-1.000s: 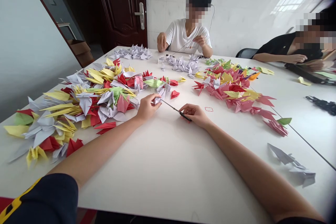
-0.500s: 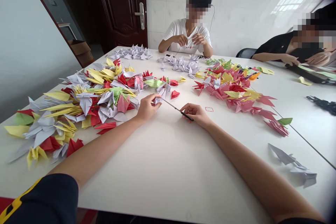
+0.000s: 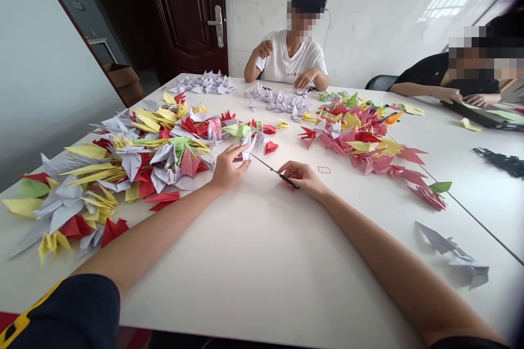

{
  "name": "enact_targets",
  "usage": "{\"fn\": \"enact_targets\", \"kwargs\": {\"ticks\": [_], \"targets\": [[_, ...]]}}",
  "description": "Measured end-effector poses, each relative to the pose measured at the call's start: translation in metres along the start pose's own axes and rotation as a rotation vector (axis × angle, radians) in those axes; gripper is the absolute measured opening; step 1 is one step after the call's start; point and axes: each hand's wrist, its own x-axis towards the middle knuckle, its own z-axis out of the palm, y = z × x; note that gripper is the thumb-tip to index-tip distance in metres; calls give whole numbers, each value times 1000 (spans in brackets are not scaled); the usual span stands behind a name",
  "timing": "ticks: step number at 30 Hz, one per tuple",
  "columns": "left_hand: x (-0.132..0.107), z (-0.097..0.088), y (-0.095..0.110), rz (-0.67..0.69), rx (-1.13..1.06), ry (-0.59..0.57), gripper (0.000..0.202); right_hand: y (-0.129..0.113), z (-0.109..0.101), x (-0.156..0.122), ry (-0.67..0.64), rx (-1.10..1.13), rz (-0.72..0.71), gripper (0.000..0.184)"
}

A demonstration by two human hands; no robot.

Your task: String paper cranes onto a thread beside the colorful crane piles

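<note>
My left hand (image 3: 230, 168) is closed on a white folded paper crane (image 3: 249, 147), pinched between thumb and fingers. The fingers of my right hand (image 3: 303, 176) close around the black handle of a thin tool with a slim metal shaft (image 3: 267, 166). Its shaft points up and left, with the far end at the crane; whether it pierces the paper I cannot make out. Just left of my left hand lies a large heap of white, yellow, red and green paper cranes (image 3: 164, 147). A small red folded piece (image 3: 271, 147) rests beyond, between the two hands.
Across the white table (image 3: 254, 262) sits a person in a white shirt (image 3: 286, 57); another in black (image 3: 429, 73) is at the right. Pink and red cranes (image 3: 368, 147) form a chain on the right, near a loose white crane (image 3: 454, 253). White cranes (image 3: 282, 101) lie farther back.
The white crane in my left hand has come up and shows more between the fingers. My right hand keeps its hold on the tool. The person opposite has raised one hand and lowered the other.
</note>
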Motion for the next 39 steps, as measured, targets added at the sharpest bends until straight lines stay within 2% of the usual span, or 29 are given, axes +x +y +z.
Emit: {"fn": "enact_targets", "kwargs": {"ticks": [6,16,20,23,27,32,35,39], "targets": [[-3,1,2,41,62,-64,42,0,1,0,19,-36,34,52],[0,-3,-4,28,124,-20,42,3,0,0,10,-19,16,49],[0,0,-6,23,87,-23,45,2,1,1,25,-16,20,48],[0,1,-6,28,-2,-22,37,1,1,1,26,-4,16,48],[3,0,-12,-91,-74,-16,30,1,0,0,17,-5,17,48],[7,0,-20,-278,-239,34,40,2,1,1,33,-3,11,48],[9,-1,-22,-302,-237,76,45,1,3,1,18,-23,33,47],[10,-2,-20,-267,-143,69,45,1,4,2,17,-62,47,44]]}}
